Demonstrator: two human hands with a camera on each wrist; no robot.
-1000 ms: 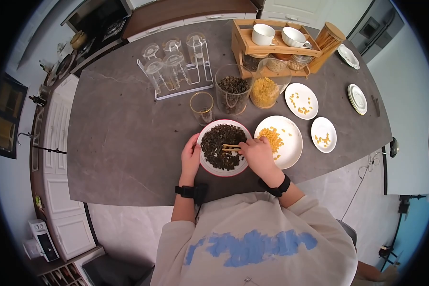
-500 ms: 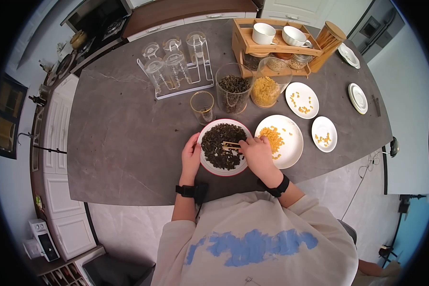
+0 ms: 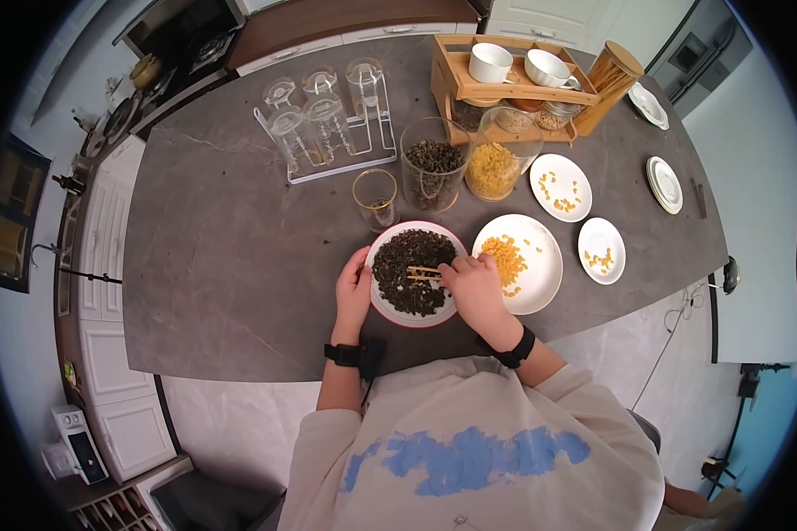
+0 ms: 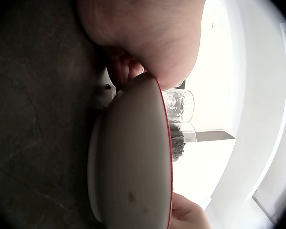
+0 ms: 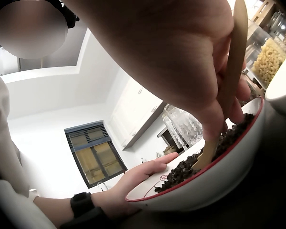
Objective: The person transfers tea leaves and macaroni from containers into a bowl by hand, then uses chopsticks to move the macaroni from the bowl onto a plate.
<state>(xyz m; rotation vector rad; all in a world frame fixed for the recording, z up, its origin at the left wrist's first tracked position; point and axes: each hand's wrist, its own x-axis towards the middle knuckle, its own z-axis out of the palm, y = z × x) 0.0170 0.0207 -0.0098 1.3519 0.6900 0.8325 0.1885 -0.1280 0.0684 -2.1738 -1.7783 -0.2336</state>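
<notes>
A white bowl with a red rim point(image 3: 416, 325) stands in front of the person, filled with dark dried flakes point(image 3: 407, 248). My left hand point(image 3: 354, 296) grips its left side, the thumb at the rim and the fingers against the outer wall. Wooden tongs point(image 5: 234, 62) are pinched in my right hand point(image 3: 478, 290), over the bowl's right side. Their two tips reach down into the dark flakes; whether a flake is between them I cannot tell. Right of the bowl, a white plate point(image 3: 542, 265) carries a heap of yellow macaroni point(image 3: 503, 257), partly behind my right hand.
Behind the bowl stand a gold-rimmed glass point(image 3: 375, 190), a jar of dark flakes point(image 3: 434, 164) and a jar of macaroni point(image 3: 492, 168). Two small plates point(image 3: 560, 164) with yellow pieces lie to the right. Farther back are a glass rack point(image 3: 345, 168) and a wooden shelf point(image 3: 522, 88) with cups.
My right hand and the tongs have shifted slightly left over the dark flakes. The left hand and the bowl have stayed in place.
</notes>
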